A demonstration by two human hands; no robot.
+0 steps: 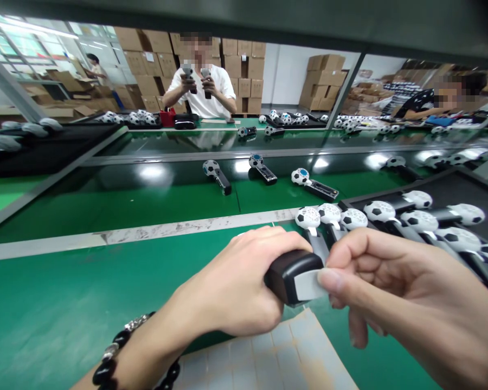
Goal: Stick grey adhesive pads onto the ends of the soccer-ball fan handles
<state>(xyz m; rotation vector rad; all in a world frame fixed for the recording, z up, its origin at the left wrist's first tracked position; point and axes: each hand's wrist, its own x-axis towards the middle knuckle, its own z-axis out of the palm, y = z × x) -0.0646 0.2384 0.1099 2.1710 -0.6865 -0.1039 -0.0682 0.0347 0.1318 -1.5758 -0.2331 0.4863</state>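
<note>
My left hand (pixel 238 281) is wrapped round the black handle of a hand-held fan (pixel 290 273), its end pointing right. My right hand (pixel 394 292) pinches a small pale sticker (pixel 309 284) between thumb and forefinger and presses it against the end of that handle. Below both hands lies a sheet of square stickers (pixel 276 357) on the green bench (pixel 65 303). A beaded bracelet (pixel 114 352) sits on my left wrist.
A black tray (pixel 463 189) at right holds several football-headed fans (pixel 418 219). Three more fans (pixel 217 173) lie on the green conveyor (pixel 166 200). Across it a person (pixel 201 81) holds two fans; another person (pixel 443 103) sits far right. Cardboard boxes (pixel 244 70) stack behind.
</note>
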